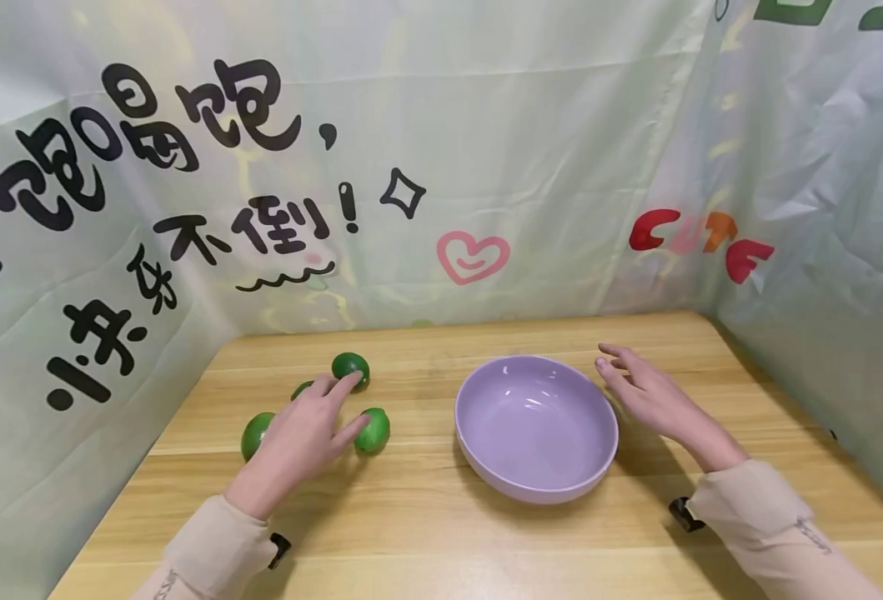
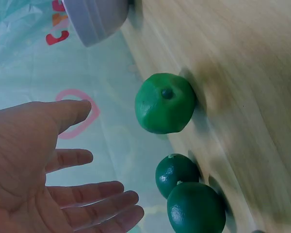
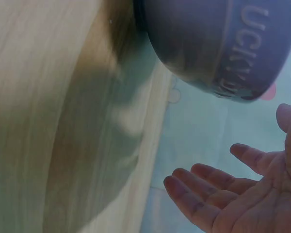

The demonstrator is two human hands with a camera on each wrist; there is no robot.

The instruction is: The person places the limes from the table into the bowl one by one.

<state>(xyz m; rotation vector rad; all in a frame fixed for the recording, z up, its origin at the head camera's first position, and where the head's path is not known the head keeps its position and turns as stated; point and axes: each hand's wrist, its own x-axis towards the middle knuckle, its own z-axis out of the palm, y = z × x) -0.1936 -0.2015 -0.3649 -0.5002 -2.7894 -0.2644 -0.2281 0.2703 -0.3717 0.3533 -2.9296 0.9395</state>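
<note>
My left hand (image 1: 294, 442) hovers over several green limes on the left of the table, its fingers spread and holding nothing. A brighter lime (image 1: 373, 431) lies by the thumb, a darker lime (image 1: 348, 365) by the fingertips. Another lime (image 1: 254, 435) sits left of the hand, and one more is mostly hidden behind it. The left wrist view shows a gap between the hand (image 2: 24, 170) and the nearest lime (image 2: 165, 104). At the right of the purple bowl (image 1: 537, 425), my right hand (image 1: 659, 404) is held with fingers extended, apart from the bowl's wall (image 3: 203, 43).
The wooden table (image 1: 411, 533) carries the bowl right of centre. A pale printed cloth (image 1: 561, 125) with black characters, a pink heart and coloured letters stands behind and along both sides.
</note>
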